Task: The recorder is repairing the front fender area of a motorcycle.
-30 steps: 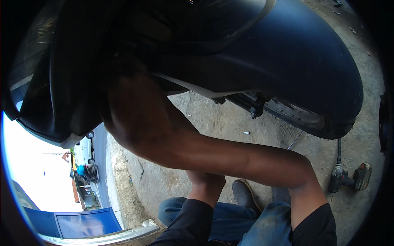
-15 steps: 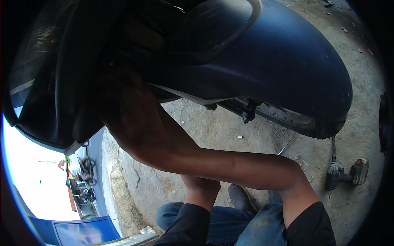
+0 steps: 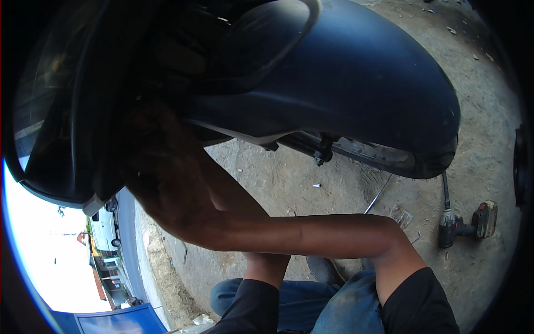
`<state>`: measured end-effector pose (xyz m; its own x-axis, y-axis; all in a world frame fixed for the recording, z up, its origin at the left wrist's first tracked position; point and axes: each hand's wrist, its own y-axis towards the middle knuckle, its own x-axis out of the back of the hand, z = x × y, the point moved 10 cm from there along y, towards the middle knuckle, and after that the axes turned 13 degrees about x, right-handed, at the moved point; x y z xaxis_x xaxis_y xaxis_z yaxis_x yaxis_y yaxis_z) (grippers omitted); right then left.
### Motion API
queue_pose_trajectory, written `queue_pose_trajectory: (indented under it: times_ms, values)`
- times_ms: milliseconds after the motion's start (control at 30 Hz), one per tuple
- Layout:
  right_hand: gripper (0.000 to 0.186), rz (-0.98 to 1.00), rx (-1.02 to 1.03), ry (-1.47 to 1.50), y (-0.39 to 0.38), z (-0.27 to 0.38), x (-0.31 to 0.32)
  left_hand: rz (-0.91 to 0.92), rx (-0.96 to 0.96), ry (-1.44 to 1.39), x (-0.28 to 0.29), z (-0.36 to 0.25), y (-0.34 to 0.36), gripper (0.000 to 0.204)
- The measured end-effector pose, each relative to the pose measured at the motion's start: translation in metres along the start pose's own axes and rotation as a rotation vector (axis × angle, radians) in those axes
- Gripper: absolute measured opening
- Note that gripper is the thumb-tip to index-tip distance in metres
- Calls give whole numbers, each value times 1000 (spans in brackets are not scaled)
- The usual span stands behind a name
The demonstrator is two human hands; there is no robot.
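Fingers of the person's bare right hand [image 3: 172, 183] reach up into the dark recess of a motorbike's front, between glossy black bodywork [image 3: 86, 128] on the left and a smooth, rounded, dark blue mudguard [image 3: 356, 83] on the right; shadow hides their tips, so whether they grasp anything cannot be told. The left forearm [image 3: 236, 192] rises behind the right one, its hand lost in the same shadow, the grip equally unreadable. Room is tight there, the mudguard's pale lower edge [image 3: 261, 138] near the hands. Beneath, rough grey ground [image 3: 267, 178] opens out toward a black cordless power tool [image 3: 446, 229], well apart from both hands. A thin metal rod [image 3: 379, 193] lies between.
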<state>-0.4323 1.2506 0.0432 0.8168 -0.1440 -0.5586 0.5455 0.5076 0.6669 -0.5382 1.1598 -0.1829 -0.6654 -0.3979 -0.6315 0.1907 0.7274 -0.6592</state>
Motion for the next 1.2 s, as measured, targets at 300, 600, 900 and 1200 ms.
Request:
queue_pose_trajectory:
  times_ms: [300, 600, 900, 1200]
  values:
    - [18, 168, -56, -6, 1, 12, 8, 427, 68, -56, -79, 5, 0, 18]
    - [38, 133, 113, -31, -49, 72, 155, 890, 122, -196, -201, -159, 14, 25]
    - [28, -323, 80, -779, -5, 121, 342, 223, -249, 447, -133, -85, 12, 43]
    - [72, -227, -616, -639, -67, 41, 416, 225, 142, 295, -69, -49, -75, 22]
